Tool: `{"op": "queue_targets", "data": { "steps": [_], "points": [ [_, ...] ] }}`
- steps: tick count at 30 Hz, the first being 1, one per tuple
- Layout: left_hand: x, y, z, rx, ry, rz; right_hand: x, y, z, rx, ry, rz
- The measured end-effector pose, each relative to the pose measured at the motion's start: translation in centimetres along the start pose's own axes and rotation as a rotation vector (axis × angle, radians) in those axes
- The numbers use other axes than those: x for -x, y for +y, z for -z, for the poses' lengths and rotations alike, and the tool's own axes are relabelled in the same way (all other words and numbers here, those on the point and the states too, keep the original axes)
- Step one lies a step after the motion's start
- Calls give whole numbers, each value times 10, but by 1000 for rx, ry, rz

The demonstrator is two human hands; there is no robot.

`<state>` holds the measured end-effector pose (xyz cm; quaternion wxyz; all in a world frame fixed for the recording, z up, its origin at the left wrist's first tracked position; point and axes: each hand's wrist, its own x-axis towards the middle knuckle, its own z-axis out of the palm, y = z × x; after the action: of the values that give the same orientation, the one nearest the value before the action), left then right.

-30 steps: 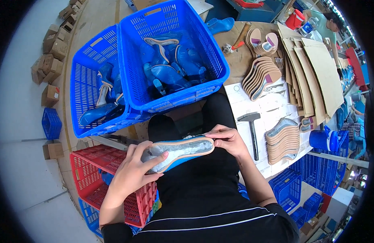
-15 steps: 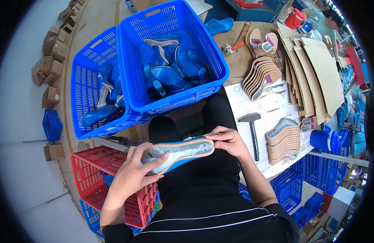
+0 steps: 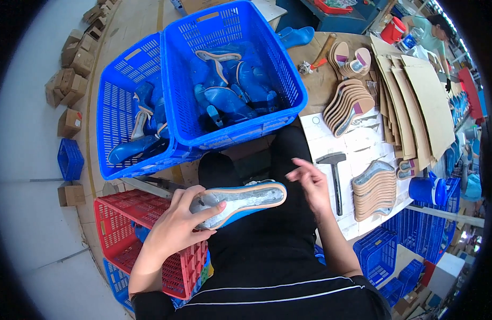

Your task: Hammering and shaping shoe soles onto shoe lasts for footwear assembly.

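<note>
Left hand (image 3: 174, 224) curled in a grip, right hand (image 3: 314, 188) free, fingers (image 3: 308, 168) loosely bent

My right hand (image 3: 312, 186) has open air between the last (image 3: 246, 197) and the hammer (image 3: 336, 184). Rightward, the hammer, then the lower sole stack (image 3: 374, 192), stand in my way. Above the hammerhead, the table (image 3: 325, 141) offers bare passage. Ahead, the blue crate's wall (image 3: 235, 134) bars me.

Shoe last (image 3: 245, 200) over lap (image 3: 272, 229); R. crate (image 3: 238, 129), w/ lasts (image 3: 224, 101) in it, beyond; worktop (image 3: 316, 88) at R., w/ hammer (image 3: 337, 186) L. of near insole stack (image 3: 374, 193), cardboard sheets (image 3: 424, 109) behind.
</note>
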<state>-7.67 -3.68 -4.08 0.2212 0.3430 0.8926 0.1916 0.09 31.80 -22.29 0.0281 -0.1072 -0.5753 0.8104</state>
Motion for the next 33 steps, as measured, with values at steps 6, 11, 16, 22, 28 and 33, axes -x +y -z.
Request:
{"op": "queue_targets", "data": {
  "steps": [6, 11, 16, 22, 28, 33],
  "points": [
    [0, -2, 0, -20, 14, -59, 21, 20, 65, 1437, 801, 35],
    [-1, -4, 2, 19, 1, -53, 39, 66, 124, 1580, 647, -87],
    [1, -5, 6, 2, -4, -91, 36, 53, 143, 1454, 568, -78],
    [2, -9, 5, 20, -12, -80, 50, -64, 21, 401, 385, -250],
    [4, -11, 3, 1, -22, -75, 66, -151, -67, 1090, -100, 27],
    [3, -7, 5, 23, -17, -58, 68, -151, -69, 1198, -249, -139]
  ]
}}
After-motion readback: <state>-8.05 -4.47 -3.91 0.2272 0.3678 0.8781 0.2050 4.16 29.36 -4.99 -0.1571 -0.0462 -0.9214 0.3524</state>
